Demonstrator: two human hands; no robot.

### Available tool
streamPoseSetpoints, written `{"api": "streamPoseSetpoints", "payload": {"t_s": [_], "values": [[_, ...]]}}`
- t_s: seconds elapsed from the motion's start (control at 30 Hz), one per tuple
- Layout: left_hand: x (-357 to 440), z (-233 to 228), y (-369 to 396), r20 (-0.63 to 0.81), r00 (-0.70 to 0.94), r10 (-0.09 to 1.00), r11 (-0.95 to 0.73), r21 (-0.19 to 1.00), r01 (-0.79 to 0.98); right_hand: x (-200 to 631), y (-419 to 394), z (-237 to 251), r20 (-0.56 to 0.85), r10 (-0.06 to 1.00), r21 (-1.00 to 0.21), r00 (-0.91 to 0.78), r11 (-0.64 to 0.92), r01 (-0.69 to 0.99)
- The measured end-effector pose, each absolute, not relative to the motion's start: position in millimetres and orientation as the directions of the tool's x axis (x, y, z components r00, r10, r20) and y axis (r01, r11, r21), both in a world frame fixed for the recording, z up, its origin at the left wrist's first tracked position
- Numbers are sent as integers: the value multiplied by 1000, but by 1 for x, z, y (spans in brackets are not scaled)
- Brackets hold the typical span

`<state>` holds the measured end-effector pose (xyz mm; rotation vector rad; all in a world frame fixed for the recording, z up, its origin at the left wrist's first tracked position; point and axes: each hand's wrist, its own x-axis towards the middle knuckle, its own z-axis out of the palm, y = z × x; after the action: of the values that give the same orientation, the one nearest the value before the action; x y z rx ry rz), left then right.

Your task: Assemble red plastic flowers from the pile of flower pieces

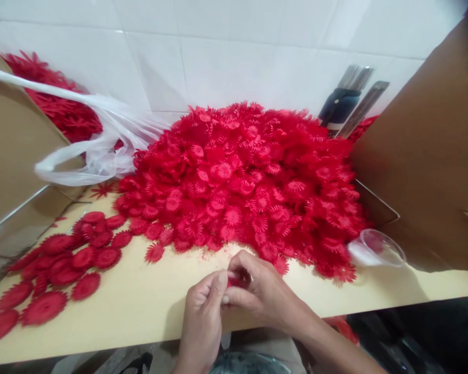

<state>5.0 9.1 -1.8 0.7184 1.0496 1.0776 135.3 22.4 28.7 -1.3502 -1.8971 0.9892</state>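
My left hand (206,309) and my right hand (259,291) meet over the front edge of the pale yellow table. Both pinch a small red piece (237,282), mostly covered by the fingers; it matches the colour of the notched red discs nearby. Just beyond my hands rises a big heap of red fringed discs (242,187), like flower or gear shapes. To the left, a smaller group of flatter, thicker-looking red discs (58,259) lies spread on the table.
Cardboard boxes stand at the left (19,140) and the right (421,150). A white plastic bag (113,140) lies left of the heap. A clear plastic cup (378,248) rests on its side at the right. A dark container (339,106) and metal ruler-like strip (364,109) lean near the tiled wall.
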Motion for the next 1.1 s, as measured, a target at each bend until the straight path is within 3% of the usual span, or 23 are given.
{"api": "streamPoseSetpoints", "payload": {"t_s": [0.17,0.3,0.47,0.63,0.73,0.87,0.97,1.1], "values": [[6,-3,5,-284,130,950,312,882,-353,135,24,18,101,949,-873,-300,229,431],[1,-9,3,-230,157,961,266,924,-275,135,21,15,236,927,-811,-291,353,466],[-1,-16,2,-186,187,965,239,916,-323,130,19,9,369,891,-737,-264,453,502],[5,-9,6,-268,62,961,267,856,-442,132,19,10,271,928,-812,-254,362,458],[7,-2,7,-339,69,938,328,807,-491,139,17,10,215,944,-854,-249,306,422],[4,0,5,-350,112,930,363,827,-430,143,14,11,121,964,-923,-235,197,332],[1,-3,3,-339,91,936,347,860,-375,138,12,14,14,946,-969,-323,92,228],[-2,-7,1,-367,51,929,366,884,-290,132,12,19,8,929,-944,-370,129,303]]}}
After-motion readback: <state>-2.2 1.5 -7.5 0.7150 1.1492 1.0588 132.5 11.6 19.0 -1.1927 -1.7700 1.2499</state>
